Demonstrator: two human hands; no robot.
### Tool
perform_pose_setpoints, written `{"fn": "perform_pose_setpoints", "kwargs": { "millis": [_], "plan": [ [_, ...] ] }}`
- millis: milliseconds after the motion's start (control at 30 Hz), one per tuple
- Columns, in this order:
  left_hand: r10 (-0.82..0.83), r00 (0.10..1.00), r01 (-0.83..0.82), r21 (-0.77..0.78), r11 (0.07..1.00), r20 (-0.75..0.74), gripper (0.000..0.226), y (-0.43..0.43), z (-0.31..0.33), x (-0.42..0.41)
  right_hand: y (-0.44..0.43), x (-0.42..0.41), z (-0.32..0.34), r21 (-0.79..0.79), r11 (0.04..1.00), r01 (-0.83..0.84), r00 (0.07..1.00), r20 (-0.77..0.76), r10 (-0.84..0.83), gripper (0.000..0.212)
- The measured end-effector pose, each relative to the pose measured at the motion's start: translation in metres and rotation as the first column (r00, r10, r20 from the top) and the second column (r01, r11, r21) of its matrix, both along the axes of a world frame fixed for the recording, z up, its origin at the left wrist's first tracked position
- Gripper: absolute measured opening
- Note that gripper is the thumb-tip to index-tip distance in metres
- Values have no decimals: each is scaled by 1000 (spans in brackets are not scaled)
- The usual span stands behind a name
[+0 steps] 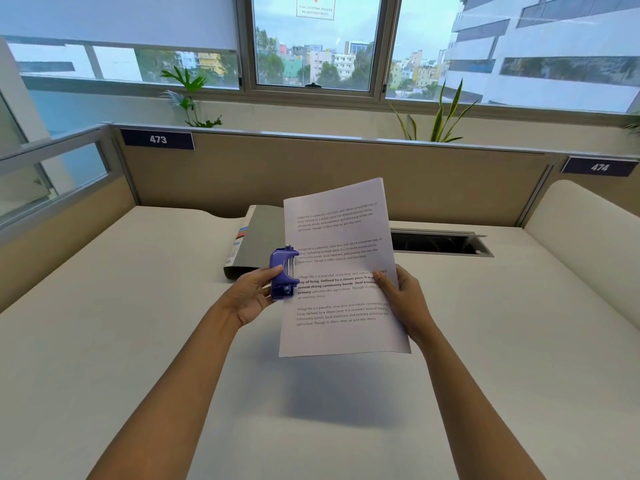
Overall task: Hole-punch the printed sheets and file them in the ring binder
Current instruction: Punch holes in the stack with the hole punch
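Note:
Printed white sheets (341, 237) with paragraphs of text are held up above the desk, tilted slightly. My right hand (403, 299) grips their right edge. My left hand (254, 294) holds a purple hole punch (283, 273) whose jaw sits over the sheets' left edge, about mid-height. A grey ring binder (258, 242) lies closed on the desk behind the sheets, spine label facing left; its right part is hidden by the paper.
The white desk (138, 341) is bounded by a beige partition (346, 168) at the back and sides. A cable slot with a raised lid (440, 242) opens at the back right. Plants stand behind the partition by the window.

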State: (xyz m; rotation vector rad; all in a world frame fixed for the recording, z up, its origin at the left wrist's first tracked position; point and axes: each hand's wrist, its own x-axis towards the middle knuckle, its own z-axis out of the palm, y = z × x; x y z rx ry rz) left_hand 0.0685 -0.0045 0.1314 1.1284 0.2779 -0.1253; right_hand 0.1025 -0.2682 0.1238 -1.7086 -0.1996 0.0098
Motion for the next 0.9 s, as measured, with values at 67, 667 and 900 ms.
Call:
{"fn": "perform_pose_setpoints", "kwargs": {
  "millis": [67, 667, 900],
  "plan": [
    [12, 1000, -12, -3, 1000, 5, 17, -2, 2, 0, 0, -1, 0, 28, 1000, -5, 1000, -10, 5, 17],
    [-2, 1000, 3, -36, 999, 29, 19, -12, 13, -3, -4, -4, 3, 141, 990, -2, 998, -65, 11, 16],
    [-24, 999, 26, -59, 998, 41, 26, -14, 19, -1, -6, -4, 4, 133, 991, 11, 998, -60, -3, 23]
  ]
}}
